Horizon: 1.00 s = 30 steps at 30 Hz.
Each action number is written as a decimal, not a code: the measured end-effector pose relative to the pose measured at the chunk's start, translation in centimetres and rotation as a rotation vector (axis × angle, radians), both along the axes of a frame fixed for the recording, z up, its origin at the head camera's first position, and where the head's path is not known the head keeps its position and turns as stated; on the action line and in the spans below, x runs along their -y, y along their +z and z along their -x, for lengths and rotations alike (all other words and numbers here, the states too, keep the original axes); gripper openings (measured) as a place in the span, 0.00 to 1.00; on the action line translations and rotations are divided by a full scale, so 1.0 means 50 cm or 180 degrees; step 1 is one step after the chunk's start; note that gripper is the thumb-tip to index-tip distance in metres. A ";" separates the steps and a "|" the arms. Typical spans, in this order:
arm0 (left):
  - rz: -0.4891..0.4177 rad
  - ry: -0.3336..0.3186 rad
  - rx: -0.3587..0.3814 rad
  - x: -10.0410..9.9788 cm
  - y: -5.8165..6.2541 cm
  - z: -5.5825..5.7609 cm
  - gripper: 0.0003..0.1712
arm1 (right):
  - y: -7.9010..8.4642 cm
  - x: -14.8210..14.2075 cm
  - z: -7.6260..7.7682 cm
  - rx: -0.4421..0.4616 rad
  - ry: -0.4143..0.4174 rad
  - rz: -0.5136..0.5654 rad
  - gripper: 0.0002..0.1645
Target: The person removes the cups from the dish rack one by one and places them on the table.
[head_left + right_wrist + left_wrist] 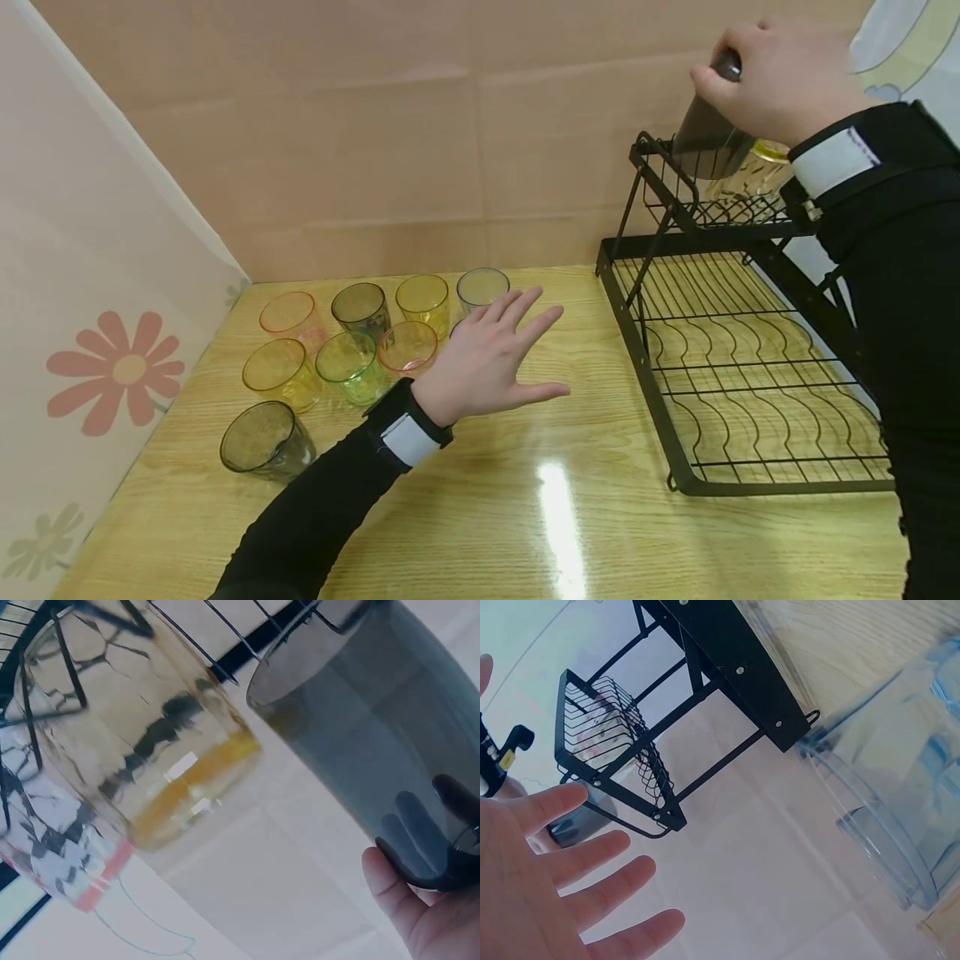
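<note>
My right hand (pixel 787 79) grips a dark grey drinking glass (pixel 705 146) by its base, mouth down, at the upper tier of a black wire dish rack (pixel 678 446). In the right wrist view, the thumb and fingers wrap the base of this glass. Beside it on that tier stands an upturned clear yellow glass (pixel 180 727), and beyond that one a pink-based glass (pixel 56 832). Fingers spread and holding nothing, my left hand (pixel 480 362) is over the table by the grouped glasses, partly covering a blue-rimmed glass (pixel 482 287) in the head view.
Several coloured glasses stand mouth up at the table's left, among them a green one (pixel 348 371), an orange-rimmed one (pixel 407 346) and a grey one (pixel 266 442) nearest me. The rack's lower tier (pixel 750 358) has wavy wires. A papered wall (pixel 375 167) rises behind.
</note>
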<state>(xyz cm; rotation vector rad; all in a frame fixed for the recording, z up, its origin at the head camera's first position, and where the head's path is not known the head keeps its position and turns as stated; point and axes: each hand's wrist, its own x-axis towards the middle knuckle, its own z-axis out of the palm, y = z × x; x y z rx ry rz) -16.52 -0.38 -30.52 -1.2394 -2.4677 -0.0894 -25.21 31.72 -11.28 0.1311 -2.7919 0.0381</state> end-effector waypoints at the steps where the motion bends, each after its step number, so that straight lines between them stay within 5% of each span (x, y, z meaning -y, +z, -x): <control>1: 0.0003 0.0008 -0.0009 0.000 -0.001 0.000 0.51 | 0.005 0.001 -0.001 -0.0083 0.0030 -0.0014 0.31; 7: 0.0016 0.0045 0.0021 0.000 -0.002 0.001 0.51 | 0.028 0.012 -0.011 -0.0638 0.0347 -0.0068 0.24; 16: -0.0488 0.0056 0.0441 -0.005 0.001 0.007 0.50 | 0.004 0.063 -0.073 -0.0737 0.0581 0.0240 0.25; 21: -0.1136 -0.0026 0.0919 -0.012 0.012 0.009 0.50 | -0.054 0.095 -0.116 -0.0978 0.0791 0.0893 0.25; 30: -0.2848 -0.0448 0.1968 -0.058 0.053 0.009 0.50 | -0.133 0.143 -0.163 -0.1573 0.1422 0.1747 0.23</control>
